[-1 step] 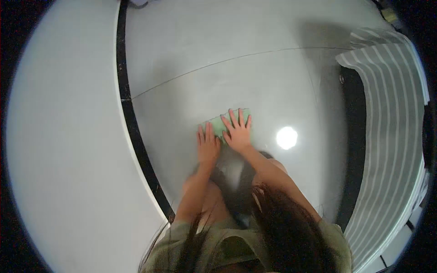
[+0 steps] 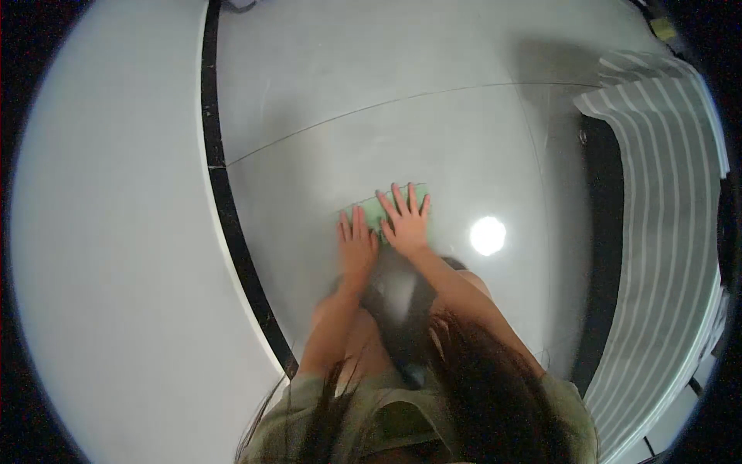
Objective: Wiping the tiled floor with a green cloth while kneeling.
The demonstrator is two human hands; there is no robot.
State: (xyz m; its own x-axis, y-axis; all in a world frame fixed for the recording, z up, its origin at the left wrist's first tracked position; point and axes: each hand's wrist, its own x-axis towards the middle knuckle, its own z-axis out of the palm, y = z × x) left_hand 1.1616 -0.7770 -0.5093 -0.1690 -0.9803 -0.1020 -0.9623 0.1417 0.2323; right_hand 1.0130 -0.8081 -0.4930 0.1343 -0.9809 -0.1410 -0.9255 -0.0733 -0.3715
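A light green cleaning cloth (image 2: pixel 372 209) lies spread on the glossy pale floor tiles (image 2: pixel 471 147), straight ahead of my bent legs. My left hand (image 2: pixel 358 242) presses flat on the cloth's left part, fingers stretched forward. On its right part rests my right hand (image 2: pixel 406 226), palm down with the fingers spread wide. Both hands are open, and neither grips the cloth. Part of the cloth is hidden under the palms and fingers.
A white wall (image 2: pixel 116 216) with a black baseboard (image 2: pixel 239 240) runs along the left. At the right, grey-and-white striped fabric (image 2: pixel 665 201) hangs beside a dark base (image 2: pixel 603 216). A bright light reflection shows on the floor right of my hands.
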